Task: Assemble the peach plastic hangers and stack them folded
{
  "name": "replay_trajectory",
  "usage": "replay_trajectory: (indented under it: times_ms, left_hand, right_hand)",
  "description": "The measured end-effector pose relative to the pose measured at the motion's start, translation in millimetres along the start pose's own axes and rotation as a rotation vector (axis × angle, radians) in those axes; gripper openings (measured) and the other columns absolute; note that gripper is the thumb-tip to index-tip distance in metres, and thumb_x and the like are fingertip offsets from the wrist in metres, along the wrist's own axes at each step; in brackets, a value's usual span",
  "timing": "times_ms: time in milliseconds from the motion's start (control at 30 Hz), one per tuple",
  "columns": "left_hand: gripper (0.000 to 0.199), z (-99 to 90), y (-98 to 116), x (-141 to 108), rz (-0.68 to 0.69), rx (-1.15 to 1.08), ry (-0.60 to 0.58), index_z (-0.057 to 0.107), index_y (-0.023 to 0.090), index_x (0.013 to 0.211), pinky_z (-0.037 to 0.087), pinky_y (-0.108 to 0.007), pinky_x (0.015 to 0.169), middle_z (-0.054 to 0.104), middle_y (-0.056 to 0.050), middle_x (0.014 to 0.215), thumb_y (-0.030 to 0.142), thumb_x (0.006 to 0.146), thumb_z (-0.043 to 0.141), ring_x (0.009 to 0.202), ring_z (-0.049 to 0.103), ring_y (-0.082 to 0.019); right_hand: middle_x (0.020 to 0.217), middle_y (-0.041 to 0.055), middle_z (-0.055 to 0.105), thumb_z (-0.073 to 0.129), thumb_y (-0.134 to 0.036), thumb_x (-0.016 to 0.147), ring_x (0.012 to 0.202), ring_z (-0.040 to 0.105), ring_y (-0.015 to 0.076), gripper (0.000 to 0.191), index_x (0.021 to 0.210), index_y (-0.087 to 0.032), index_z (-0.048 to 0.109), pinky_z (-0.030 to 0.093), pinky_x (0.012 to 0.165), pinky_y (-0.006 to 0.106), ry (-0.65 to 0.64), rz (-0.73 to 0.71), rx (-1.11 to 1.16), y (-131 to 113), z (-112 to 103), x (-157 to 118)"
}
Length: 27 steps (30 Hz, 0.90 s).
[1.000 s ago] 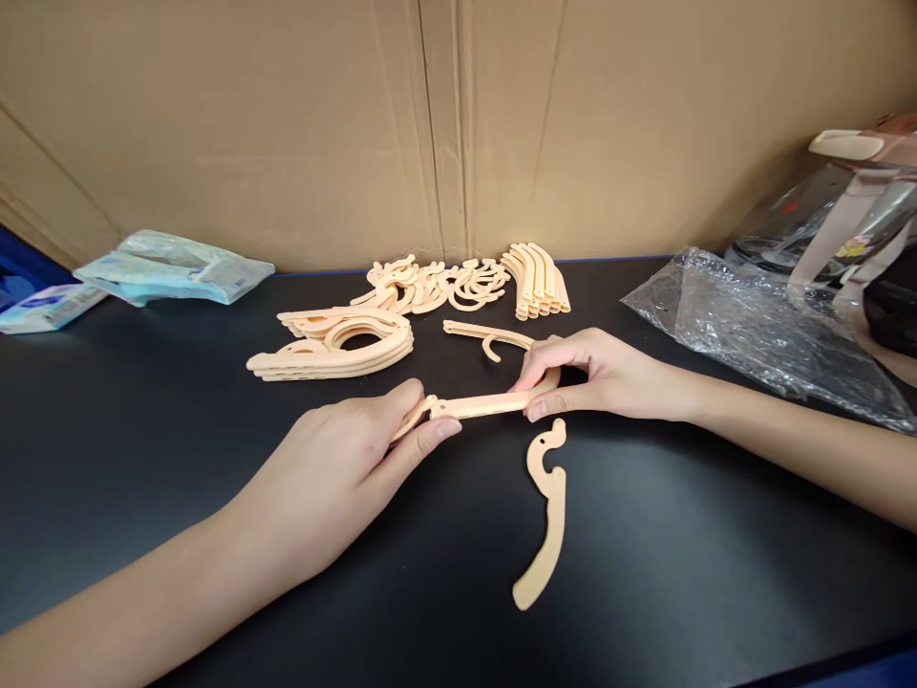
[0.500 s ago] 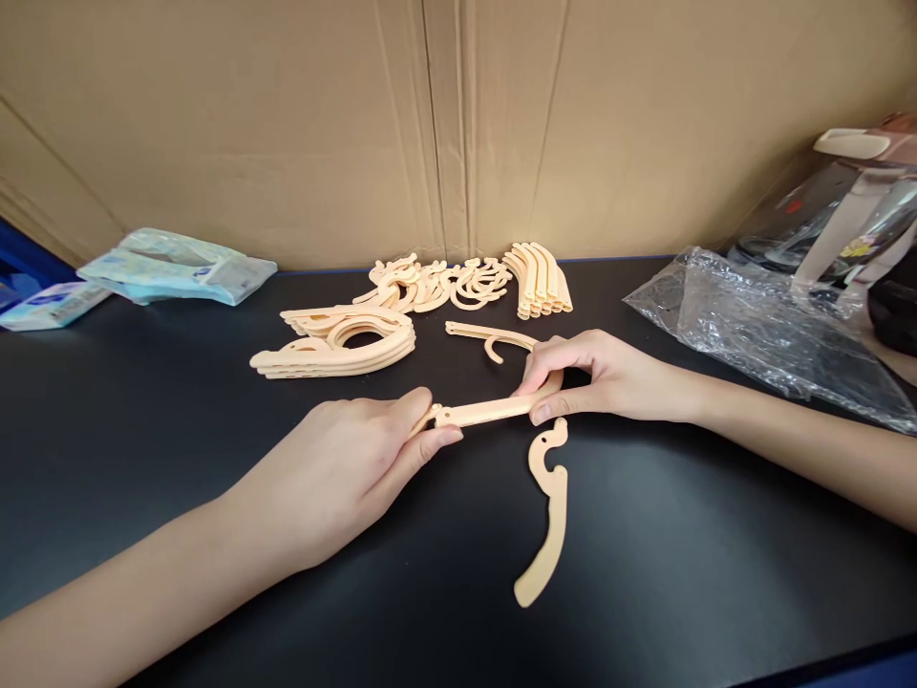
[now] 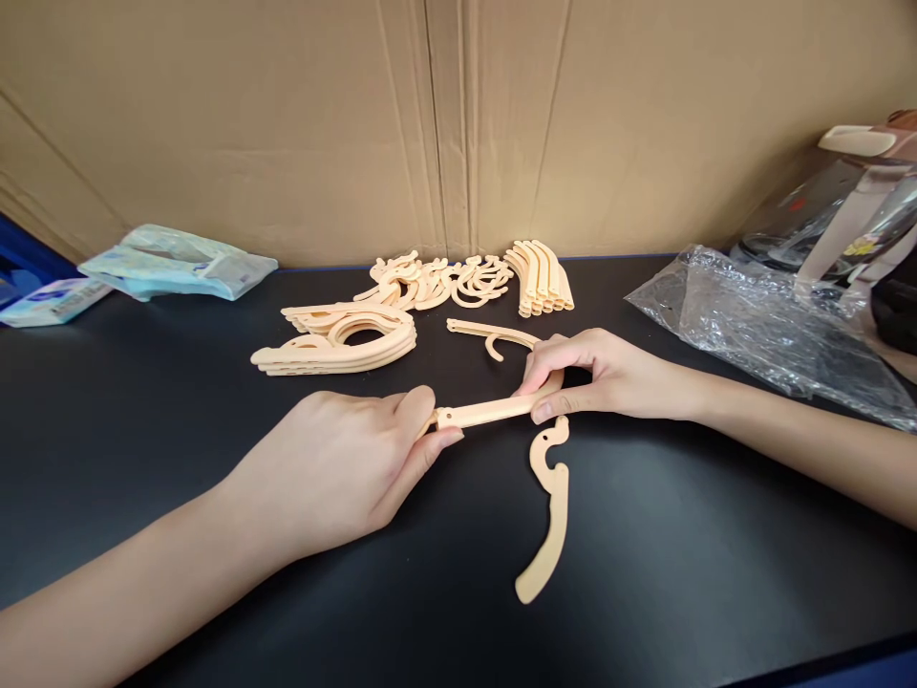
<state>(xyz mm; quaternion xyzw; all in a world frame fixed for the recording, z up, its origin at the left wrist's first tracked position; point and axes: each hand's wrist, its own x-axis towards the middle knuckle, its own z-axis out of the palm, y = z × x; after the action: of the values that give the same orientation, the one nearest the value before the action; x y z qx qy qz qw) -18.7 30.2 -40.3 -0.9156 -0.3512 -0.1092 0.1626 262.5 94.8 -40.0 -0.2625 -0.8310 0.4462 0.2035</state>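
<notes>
My right hand (image 3: pixel 598 377) pinches the curved middle of a beige folding clothes hanger frame (image 3: pixel 487 413), thumb in front and fingers behind. The frame's far arm with a small hook points left, away from me. At the end of the near arm, my left hand (image 3: pixel 358 468) grips a thin beige hanger arm piece (image 3: pixel 426 423) between thumb and curled fingers; most of it is hidden in the hand. Its tip meets the frame's end; whether it sits inside I cannot tell. A loose hanger arm piece (image 3: pixel 551 535) with a notched top lies below my right hand.
Stacked folded hangers (image 3: pixel 333 344) lie behind my left hand. Farther back are a pile of loose hooked pieces (image 3: pixel 437 285) and a row of curved frames (image 3: pixel 539 277). Tissue packs (image 3: pixel 176 263) lie at left, a clear plastic bag (image 3: pixel 745 320) and a jug-like bottle (image 3: pixel 852 201) at right.
Both hands keep their holds at nearly the same place. My left fingers shift very slightly at the frame's end, and the view moves a little.
</notes>
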Motion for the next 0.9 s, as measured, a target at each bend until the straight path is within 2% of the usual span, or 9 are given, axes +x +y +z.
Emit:
replay_trajectory:
  times_ms: [267,900]
  left_hand:
    - [0.037,-2.4,2.9,0.6,0.055,0.045,0.012,0.032,0.025,0.074,0.025,-0.030,0.041,0.044,0.005,0.051,0.033,0.109,0.022,0.038,0.050,-0.017]
    - [0.031,0.7,4.8,0.0,0.110,-0.012,0.060,0.035,0.023,0.074,0.024,-0.032,0.043,0.042,0.006,0.054,0.027,0.105,0.029,0.040,0.048,-0.014]
  right_hand:
    - [0.078,0.0007,0.073,0.078,-0.037,0.085,0.076,0.066,0.0150,0.020,0.093,-0.019,0.079,0.052,0.075,0.027,-0.019,0.021,0.003,-0.7,-0.1,0.4]
    - [0.075,-0.0004,0.074,0.074,-0.036,0.088,0.076,0.067,0.0154,0.018,0.092,-0.019,0.078,0.052,0.075,0.028,-0.080,0.015,-0.002,-2.8,-3.1,1.0]
